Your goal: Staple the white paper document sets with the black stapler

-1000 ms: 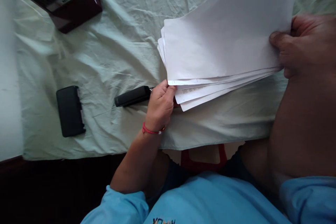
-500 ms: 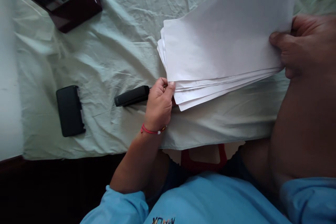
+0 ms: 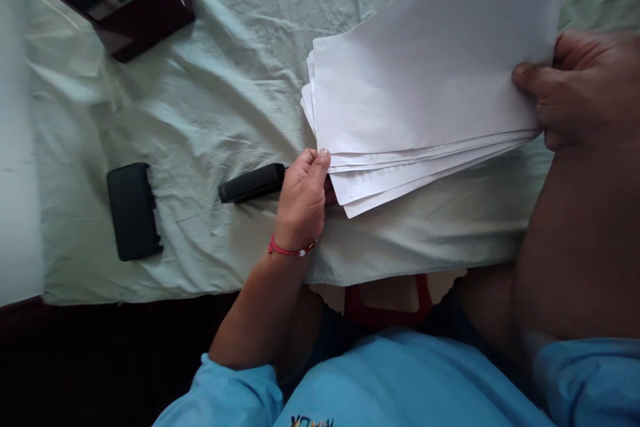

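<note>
A fanned stack of white paper sheets is held up between my two hands over a cloth-covered surface. My right hand grips the stack's right edge, thumb on top and fingers underneath. At the lower left corner, my left hand, with a red bracelet at the wrist, pinches sheets between thumb and fingers. Lines of print show on one of the lower sheets. Just left of that hand lies a black stapler-like object, its right end hidden behind the hand.
A black rectangular case lies on the pale green cloth at left. At the upper left stands a dark, glossy wooden box with a label. Part of a red stool shows below the cloth's front edge.
The lower sheets have fanned out further downward at the left corner, showing more print. My left thumb has shifted slightly up and left. The right hand holds its place.
</note>
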